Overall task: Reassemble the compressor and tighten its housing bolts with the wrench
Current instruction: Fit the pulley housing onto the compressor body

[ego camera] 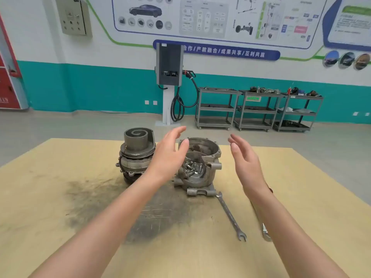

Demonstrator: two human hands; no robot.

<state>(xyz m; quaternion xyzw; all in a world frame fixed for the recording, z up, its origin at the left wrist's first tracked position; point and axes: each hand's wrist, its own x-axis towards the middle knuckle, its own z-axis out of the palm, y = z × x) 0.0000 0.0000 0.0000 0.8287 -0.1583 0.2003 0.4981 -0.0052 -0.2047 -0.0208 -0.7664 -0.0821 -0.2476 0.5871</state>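
On table (60, 197): 2 compressor halves (197, 165) | 2 wrenches (230, 215) | 2 hands (168, 155) raised

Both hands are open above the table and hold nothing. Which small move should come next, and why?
Probably the two hands, left hand and right hand, should close on the housing between them. It holds the loose bolts, which likely must come out before it can go onto the scroll part beside it. The wrench can wait.

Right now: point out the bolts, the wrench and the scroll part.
bolts (191, 167): head view, heap inside the open housing.
wrench (230, 215): head view, mid-shank.
scroll part (137, 133): head view, spiral top face.
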